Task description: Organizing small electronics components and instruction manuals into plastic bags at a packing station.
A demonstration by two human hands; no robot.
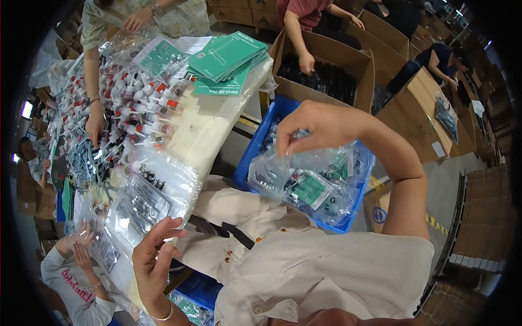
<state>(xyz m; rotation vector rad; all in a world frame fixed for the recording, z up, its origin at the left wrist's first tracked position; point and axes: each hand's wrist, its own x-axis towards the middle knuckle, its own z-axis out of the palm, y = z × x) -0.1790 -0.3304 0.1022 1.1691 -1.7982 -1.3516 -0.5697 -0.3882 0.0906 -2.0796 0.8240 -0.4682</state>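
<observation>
My right hand is raised over a blue bin at my right side, thumb and fingers pinched on a clear plastic bag that hangs down from them. In the bin lie several clear bags with green leaflets and small parts showing through. My left hand hovers by the near table edge with fingers loosely bent and apart, holding nothing. Closest to it are flat clear bags on the table.
Small white bottles with red caps are heaped on the white table, beside stacked green booklets. A large cardboard box with black packed items stands beyond the bin. Co-workers' hands reach over the table from the far side and left.
</observation>
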